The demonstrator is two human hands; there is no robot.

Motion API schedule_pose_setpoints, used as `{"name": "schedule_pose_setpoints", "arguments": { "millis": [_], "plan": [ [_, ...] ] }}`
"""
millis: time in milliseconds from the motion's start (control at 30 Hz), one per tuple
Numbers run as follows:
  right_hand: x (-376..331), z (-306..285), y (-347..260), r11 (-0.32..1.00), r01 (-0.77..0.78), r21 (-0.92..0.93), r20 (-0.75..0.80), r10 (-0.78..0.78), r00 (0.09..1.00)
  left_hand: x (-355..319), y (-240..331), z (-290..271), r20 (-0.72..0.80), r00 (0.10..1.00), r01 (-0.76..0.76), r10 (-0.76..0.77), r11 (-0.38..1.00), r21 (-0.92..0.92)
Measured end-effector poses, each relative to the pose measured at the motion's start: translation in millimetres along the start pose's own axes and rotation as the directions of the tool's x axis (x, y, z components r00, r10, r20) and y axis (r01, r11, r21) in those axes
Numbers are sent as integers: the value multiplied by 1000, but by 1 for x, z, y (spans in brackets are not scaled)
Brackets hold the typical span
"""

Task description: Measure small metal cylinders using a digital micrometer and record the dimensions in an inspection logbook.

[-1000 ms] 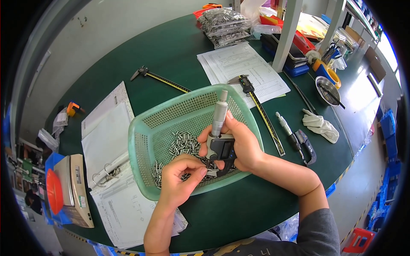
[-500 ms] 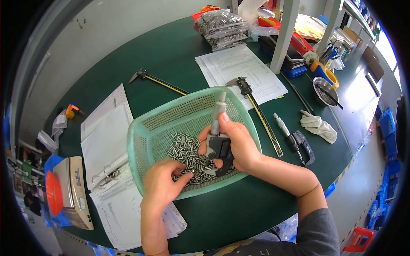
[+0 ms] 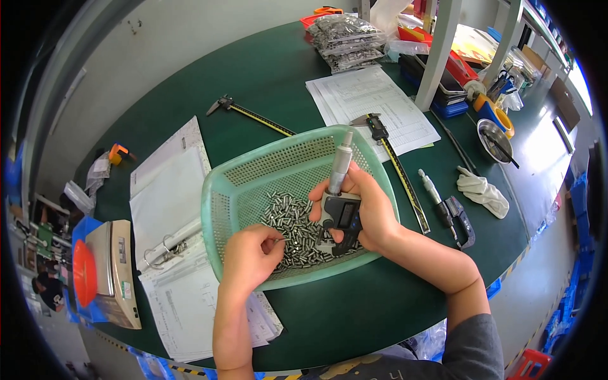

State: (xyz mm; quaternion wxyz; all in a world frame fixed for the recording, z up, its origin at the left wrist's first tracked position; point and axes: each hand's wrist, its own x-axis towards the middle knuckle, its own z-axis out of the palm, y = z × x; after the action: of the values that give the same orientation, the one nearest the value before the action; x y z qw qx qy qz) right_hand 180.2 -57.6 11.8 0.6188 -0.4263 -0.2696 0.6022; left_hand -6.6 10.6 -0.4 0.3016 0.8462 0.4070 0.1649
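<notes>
A pale green perforated plastic basket (image 3: 221, 190) sits on the dark green table, with a heap of small shiny metal pins (image 3: 297, 221) in it. My right hand (image 3: 377, 212) grips a digital micrometer (image 3: 345, 215) above the heap, its silver thimble pointing up and its frame down toward the pins. At the basket's near left side, my left hand (image 3: 253, 253) is closed in a pinch. A small metal pin (image 3: 281, 240) shows at its thumb and fingertip, beside the micrometer's frame but apart from it.
Two calipers (image 3: 256, 117) (image 3: 402, 174) lie beyond and right of the basket. A second micrometer (image 3: 446, 209), a white glove (image 3: 482, 192) and a steel bowl (image 3: 494, 140) are on the right. Papers (image 3: 168, 174) and a weighing scale (image 3: 114, 272) stand left; bagged pins (image 3: 347, 41) are stacked at the back.
My left hand has lifted from the heap, its fingers now pinched on a pin. The right hand still holds the micrometer. The whole view has shifted slightly.
</notes>
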Motion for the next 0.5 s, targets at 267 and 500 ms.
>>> {"name": "schedule_pose_setpoints", "arguments": {
  "millis": [267,500],
  "plan": [
    [-1,-2,0,991,-89,102,123,76,989,-5,17,14,56,975,-167,213,884,-437],
    [0,-2,0,987,-114,113,136,98,986,-4,15,10,11,962,-239,274,858,-455]
  ]
}}
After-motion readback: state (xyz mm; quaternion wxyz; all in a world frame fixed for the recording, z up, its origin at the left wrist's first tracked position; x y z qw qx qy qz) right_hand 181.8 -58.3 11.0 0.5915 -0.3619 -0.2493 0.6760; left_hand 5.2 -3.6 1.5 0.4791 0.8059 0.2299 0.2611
